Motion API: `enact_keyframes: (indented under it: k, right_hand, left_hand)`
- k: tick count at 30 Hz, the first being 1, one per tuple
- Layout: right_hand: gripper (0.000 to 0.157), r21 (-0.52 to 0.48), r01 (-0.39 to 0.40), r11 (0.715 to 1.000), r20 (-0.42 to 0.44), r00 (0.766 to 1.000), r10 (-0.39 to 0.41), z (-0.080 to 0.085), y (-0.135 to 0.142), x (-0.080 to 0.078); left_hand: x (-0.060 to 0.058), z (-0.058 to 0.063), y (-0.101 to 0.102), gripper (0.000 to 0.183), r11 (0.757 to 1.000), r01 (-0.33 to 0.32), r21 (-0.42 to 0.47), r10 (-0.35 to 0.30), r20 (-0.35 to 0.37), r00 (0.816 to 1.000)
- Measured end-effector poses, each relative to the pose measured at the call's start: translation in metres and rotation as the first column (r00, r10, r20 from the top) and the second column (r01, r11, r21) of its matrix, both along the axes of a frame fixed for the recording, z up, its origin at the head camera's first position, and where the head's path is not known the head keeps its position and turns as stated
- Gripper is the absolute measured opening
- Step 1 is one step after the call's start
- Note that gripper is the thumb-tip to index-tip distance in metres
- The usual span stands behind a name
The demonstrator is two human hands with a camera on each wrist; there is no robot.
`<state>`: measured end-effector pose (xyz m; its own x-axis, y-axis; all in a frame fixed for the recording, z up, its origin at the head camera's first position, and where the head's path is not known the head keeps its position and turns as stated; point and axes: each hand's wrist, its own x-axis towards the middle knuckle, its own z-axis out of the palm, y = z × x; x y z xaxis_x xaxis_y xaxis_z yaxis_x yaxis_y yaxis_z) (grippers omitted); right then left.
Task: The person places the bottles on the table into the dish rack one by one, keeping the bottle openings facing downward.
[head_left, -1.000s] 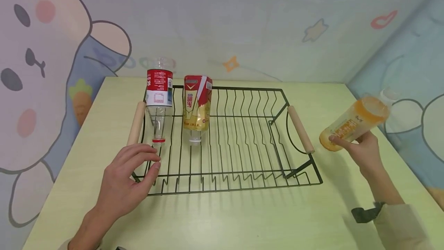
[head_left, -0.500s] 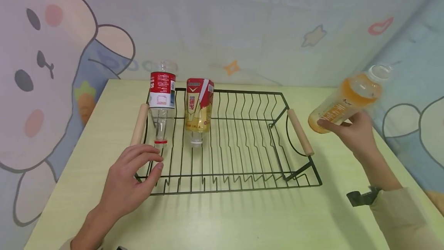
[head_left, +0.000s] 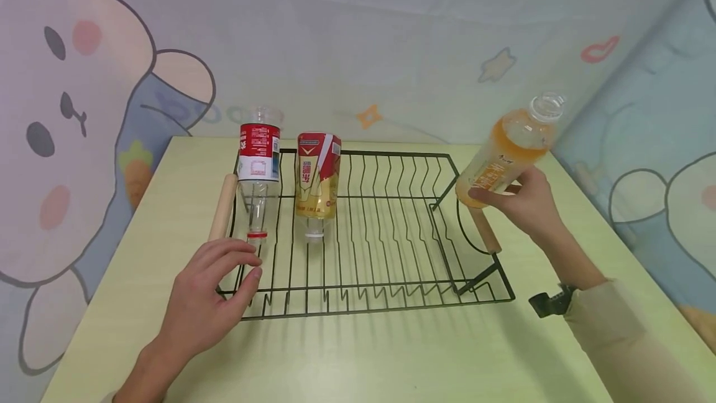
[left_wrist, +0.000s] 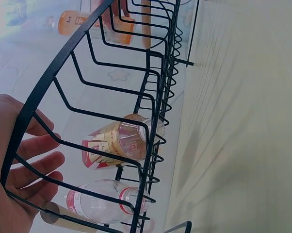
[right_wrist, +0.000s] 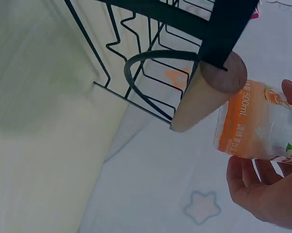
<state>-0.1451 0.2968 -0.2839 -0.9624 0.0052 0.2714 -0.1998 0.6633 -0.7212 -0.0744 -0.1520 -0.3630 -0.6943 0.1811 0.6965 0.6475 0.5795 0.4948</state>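
Observation:
My right hand (head_left: 528, 201) grips an orange-labelled plastic drink bottle (head_left: 500, 157) above the right wooden handle (head_left: 485, 230) of a black wire dish rack (head_left: 371, 198). The bottle tilts, its clear neck end pointing up and right; in the right wrist view its base end (right_wrist: 238, 121) is close to the handle. My left hand (head_left: 209, 294) is at the rack's front left corner, fingers loosely bent and holding nothing. Two bottles stand neck down in the rack: a clear one with a red-and-white label (head_left: 260, 151) and a yellow-and-red one (head_left: 317, 176).
A left wooden handle (head_left: 224, 207) is partly hidden by my left hand. Under the rack is a pale yellow-green table (head_left: 358, 359). Behind it hangs a cartoon-printed cloth (head_left: 391, 48), which also covers the right side.
My right hand has carried the orange-labelled bottle left and up, from the table's right side to above the right handle. My left hand has stayed nearly still.

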Motion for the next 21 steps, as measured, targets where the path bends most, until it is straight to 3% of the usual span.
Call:
enact_keyframes:
  k: [8, 14, 21]
  right_hand:
    - [0.06, -0.019, -0.041, 0.999, 0.03, 0.999, 0.041, -0.002, -0.022, -0.006]
    - [0.057, -0.005, -0.088, 0.996, 0.005, 0.996, 0.088, -0.004, -0.033, -0.008]
    - [0.057, 0.033, -0.097, 0.995, -0.008, 0.995, 0.098, -0.002, -0.038, -0.006]
  left_hand:
    - [0.0, 0.004, 0.002, 0.016, 0.999, -0.005, -0.054, 0.006, 0.024, 1.0]
    - [0.002, 0.012, 0.002, 0.022, 0.992, -0.005, -0.124, 0.013, 0.064, 0.998]
    - [0.001, 0.032, 0.006, 0.029, 0.99, 0.056, -0.132, -0.056, 0.001, 0.998]
